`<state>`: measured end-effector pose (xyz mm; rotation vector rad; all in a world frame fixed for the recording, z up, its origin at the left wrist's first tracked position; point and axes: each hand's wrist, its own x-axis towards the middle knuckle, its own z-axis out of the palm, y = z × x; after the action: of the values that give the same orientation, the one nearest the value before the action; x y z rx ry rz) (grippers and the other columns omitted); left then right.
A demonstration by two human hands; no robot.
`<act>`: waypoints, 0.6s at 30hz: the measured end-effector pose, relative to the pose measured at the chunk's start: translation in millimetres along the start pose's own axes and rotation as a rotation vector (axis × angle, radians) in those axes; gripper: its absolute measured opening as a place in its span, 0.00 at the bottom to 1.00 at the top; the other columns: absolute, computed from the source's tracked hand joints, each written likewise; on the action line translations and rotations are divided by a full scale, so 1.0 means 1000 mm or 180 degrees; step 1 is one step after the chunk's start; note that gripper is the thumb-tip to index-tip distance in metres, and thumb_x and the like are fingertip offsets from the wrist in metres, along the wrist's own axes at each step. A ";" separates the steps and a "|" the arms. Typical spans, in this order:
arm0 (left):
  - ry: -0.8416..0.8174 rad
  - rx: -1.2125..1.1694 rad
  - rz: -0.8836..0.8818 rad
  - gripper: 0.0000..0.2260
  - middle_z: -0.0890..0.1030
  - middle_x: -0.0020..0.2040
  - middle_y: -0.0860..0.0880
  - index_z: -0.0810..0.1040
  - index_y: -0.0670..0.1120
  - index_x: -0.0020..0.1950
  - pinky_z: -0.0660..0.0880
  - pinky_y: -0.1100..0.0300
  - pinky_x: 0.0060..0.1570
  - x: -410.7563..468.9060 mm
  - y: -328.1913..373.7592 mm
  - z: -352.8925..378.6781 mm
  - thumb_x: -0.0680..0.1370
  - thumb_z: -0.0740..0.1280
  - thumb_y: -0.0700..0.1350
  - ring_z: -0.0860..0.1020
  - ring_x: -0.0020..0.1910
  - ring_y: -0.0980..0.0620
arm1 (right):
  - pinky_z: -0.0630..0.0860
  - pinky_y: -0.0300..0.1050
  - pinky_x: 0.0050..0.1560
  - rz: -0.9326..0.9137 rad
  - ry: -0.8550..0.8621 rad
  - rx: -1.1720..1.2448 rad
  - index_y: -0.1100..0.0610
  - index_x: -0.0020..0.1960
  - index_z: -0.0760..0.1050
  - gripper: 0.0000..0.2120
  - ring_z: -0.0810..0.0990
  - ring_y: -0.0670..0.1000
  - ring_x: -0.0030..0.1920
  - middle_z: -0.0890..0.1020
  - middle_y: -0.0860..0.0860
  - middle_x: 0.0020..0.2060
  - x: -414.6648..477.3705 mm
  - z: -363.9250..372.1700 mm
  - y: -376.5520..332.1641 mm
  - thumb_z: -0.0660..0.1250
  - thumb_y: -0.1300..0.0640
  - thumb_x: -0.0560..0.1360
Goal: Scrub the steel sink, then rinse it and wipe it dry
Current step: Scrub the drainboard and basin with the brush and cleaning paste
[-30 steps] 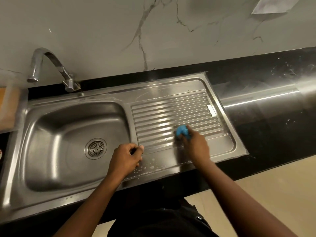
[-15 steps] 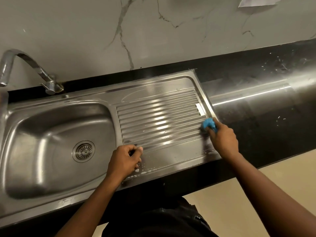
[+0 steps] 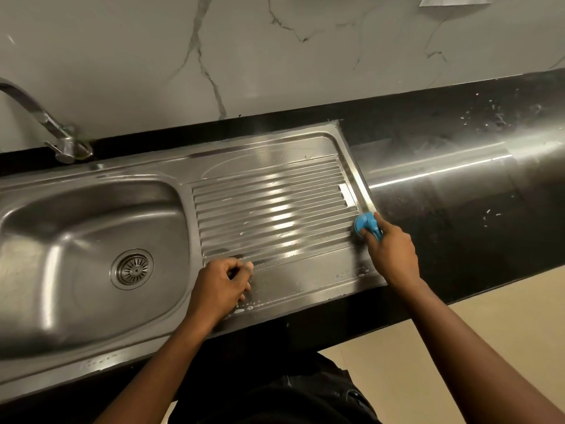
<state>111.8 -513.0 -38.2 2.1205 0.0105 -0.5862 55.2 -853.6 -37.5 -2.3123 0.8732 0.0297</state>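
Set into the dark surface (image 3: 458,240), the steel sink (image 3: 91,234) has its ribbed drainboard (image 3: 269,209) on the right. At that board's far right rim the blue scrubber (image 3: 365,223) is pressed down, right hand (image 3: 393,255) clamped round it, probably to work the raised edge. Left hand (image 3: 220,286) is curled up with nothing I can see in it, resting on the front ledge by the basin — looks like a brace. Suds (image 3: 351,274) dot that ledge; tap (image 3: 65,145) sits back left.

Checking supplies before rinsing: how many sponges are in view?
1. The blue sponge is in the right hand, pressed at the right edge of the ribbed draining board. Another could lie out of view.
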 end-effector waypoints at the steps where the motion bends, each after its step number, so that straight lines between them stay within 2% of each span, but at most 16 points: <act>1: -0.0004 0.0007 0.0003 0.11 0.86 0.35 0.52 0.85 0.51 0.44 0.85 0.46 0.39 0.001 -0.001 0.001 0.83 0.70 0.53 0.84 0.30 0.52 | 0.83 0.57 0.57 0.0049 -0.0027 -0.0009 0.50 0.80 0.66 0.27 0.83 0.54 0.55 0.82 0.57 0.62 -0.005 -0.001 0.004 0.66 0.48 0.83; 7: 0.0044 -0.0019 -0.0045 0.12 0.86 0.35 0.52 0.86 0.52 0.44 0.85 0.45 0.40 0.004 0.002 0.000 0.83 0.70 0.54 0.85 0.30 0.52 | 0.83 0.53 0.52 -0.0136 0.0081 -0.0152 0.51 0.79 0.68 0.26 0.82 0.51 0.50 0.83 0.56 0.60 0.017 0.000 -0.007 0.66 0.48 0.83; 12: 0.0073 0.0001 -0.0067 0.11 0.86 0.36 0.52 0.86 0.51 0.45 0.86 0.46 0.39 0.002 0.003 -0.004 0.83 0.69 0.53 0.85 0.31 0.52 | 0.83 0.59 0.55 -0.0025 0.0134 -0.0014 0.53 0.76 0.71 0.24 0.84 0.56 0.54 0.84 0.57 0.58 0.049 0.014 -0.027 0.67 0.47 0.82; 14: 0.0102 -0.0034 -0.0098 0.11 0.87 0.36 0.52 0.86 0.51 0.45 0.86 0.46 0.38 0.002 0.002 -0.006 0.83 0.70 0.53 0.85 0.31 0.52 | 0.83 0.52 0.51 -0.0027 0.0106 0.0074 0.53 0.75 0.72 0.22 0.83 0.52 0.51 0.84 0.56 0.57 0.039 0.024 -0.029 0.67 0.49 0.83; 16: 0.0116 -0.0038 -0.0115 0.11 0.86 0.35 0.51 0.86 0.50 0.45 0.86 0.45 0.37 0.002 0.002 -0.005 0.83 0.70 0.53 0.85 0.31 0.51 | 0.79 0.40 0.43 -0.0129 0.0065 0.0160 0.51 0.77 0.70 0.23 0.81 0.43 0.45 0.84 0.52 0.54 0.020 0.039 -0.037 0.65 0.49 0.84; 18: 0.0095 -0.0046 -0.0129 0.11 0.86 0.35 0.51 0.86 0.50 0.44 0.86 0.44 0.38 0.003 0.004 -0.003 0.83 0.70 0.52 0.85 0.31 0.50 | 0.79 0.40 0.41 -0.0306 -0.0072 0.0241 0.47 0.79 0.66 0.24 0.80 0.41 0.42 0.84 0.45 0.48 0.001 0.065 -0.054 0.63 0.46 0.84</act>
<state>116.3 -513.0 -34.9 2.1192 0.0743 -0.5766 101.1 -785.3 -57.5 -2.2758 0.7387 -0.0182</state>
